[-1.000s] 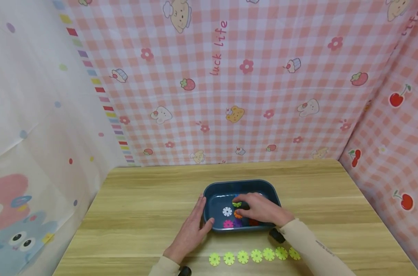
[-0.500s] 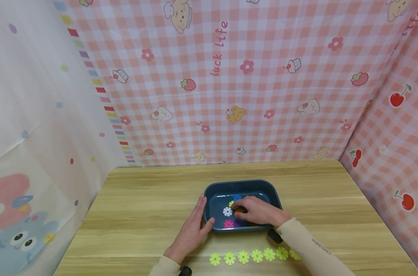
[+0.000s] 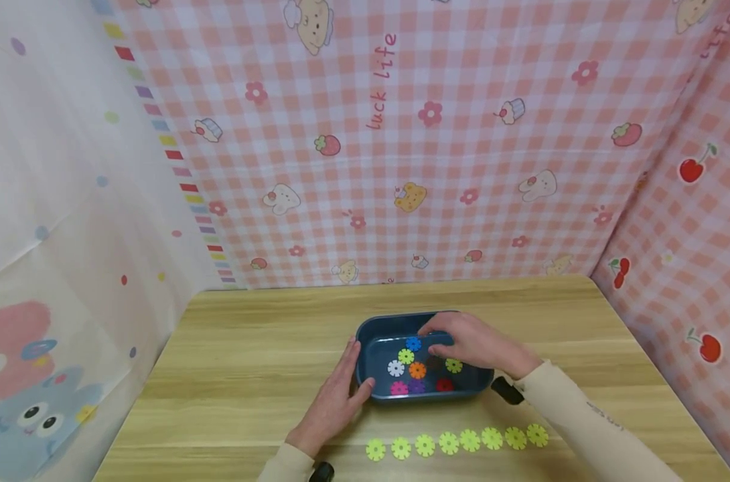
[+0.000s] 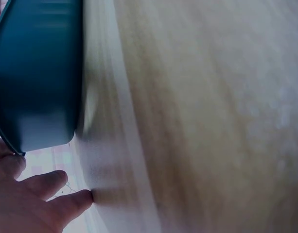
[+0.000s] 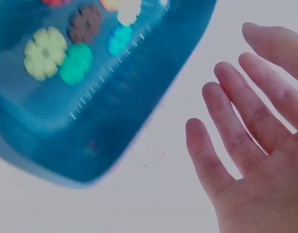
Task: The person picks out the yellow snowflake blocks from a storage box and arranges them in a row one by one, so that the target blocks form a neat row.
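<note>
A dark blue tray [image 3: 380,328] holds several snowflake discs, among them a white disc [image 3: 396,368], an orange disc [image 3: 417,370], a blue disc [image 3: 413,343] and two yellow-green ones. My left hand [image 3: 331,400] rests against the tray's left side, fingers extended along the wall and thumb at the front corner. In the left wrist view its fingers [image 4: 46,185] look nearly straight. Over the tray's right half is my right hand [image 3: 476,341], partly hiding the interior. The right wrist view shows its fingers [image 5: 246,104] spread, with nothing held between them.
A row of several yellow-green discs [image 3: 449,442] lies on the wooden table [image 3: 250,375] in front of the tray. Patterned cloth [image 3: 425,161] hangs behind the table and at both sides. Black wrist cameras [image 3: 507,390] sit beneath the sleeves.
My right hand first nudged a yellow-green disc slightly left, then moved right and back, uncovering the orange disc and others. The left hand stays against the tray.
</note>
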Motion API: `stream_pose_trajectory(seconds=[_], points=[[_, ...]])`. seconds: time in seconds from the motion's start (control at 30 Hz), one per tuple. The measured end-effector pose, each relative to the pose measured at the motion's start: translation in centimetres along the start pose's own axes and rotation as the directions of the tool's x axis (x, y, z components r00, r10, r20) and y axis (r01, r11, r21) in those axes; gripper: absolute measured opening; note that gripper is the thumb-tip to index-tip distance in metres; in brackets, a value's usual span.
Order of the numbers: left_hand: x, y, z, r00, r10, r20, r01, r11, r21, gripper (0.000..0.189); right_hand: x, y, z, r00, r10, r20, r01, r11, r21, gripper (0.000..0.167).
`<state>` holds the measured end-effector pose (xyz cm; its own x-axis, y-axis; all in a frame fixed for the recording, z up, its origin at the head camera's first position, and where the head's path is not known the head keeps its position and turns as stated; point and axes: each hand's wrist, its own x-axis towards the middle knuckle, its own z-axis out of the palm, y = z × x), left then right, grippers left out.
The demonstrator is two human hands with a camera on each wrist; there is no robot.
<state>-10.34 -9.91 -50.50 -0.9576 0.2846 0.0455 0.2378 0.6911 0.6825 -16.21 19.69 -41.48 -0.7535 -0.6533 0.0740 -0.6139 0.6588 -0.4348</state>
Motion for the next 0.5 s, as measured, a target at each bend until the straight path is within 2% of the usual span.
stream_pose_trajectory(seconds=[0.13, 0.23, 0.37, 0.5], points=[[0.0, 0.0, 0.0, 1.0, -0.006, 0.004, 0.006, 1.0, 0.001, 0.076, 0.9, -0.3, -1.9, 0.999, -0.039, 0.007, 0.039, 0.999, -0.029, 0.03], [0.1, 0.0, -0.1, 1.0, -0.012, 0.011, 0.012, 1.0, 0.0, 0.077, 1.8, -0.3, -2.6, 0.997, -0.066, 0.028, 0.067, 0.997, -0.036, 0.029], [0.2, 0.0, -0.2, 1.0, -0.014, 0.015, 0.014, 1.0, 0.004, 0.077, 3.2, -0.2, -2.4, 0.995, -0.075, 0.064, 0.078, 0.996, -0.037, 0.029], [0.1, 0.0, -0.2, 1.0, -0.017, 0.017, 0.017, 1.0, 0.003, 0.077, 4.6, 0.2, -1.1, 0.993, -0.066, 0.101, 0.071, 0.996, -0.052, 0.031]])
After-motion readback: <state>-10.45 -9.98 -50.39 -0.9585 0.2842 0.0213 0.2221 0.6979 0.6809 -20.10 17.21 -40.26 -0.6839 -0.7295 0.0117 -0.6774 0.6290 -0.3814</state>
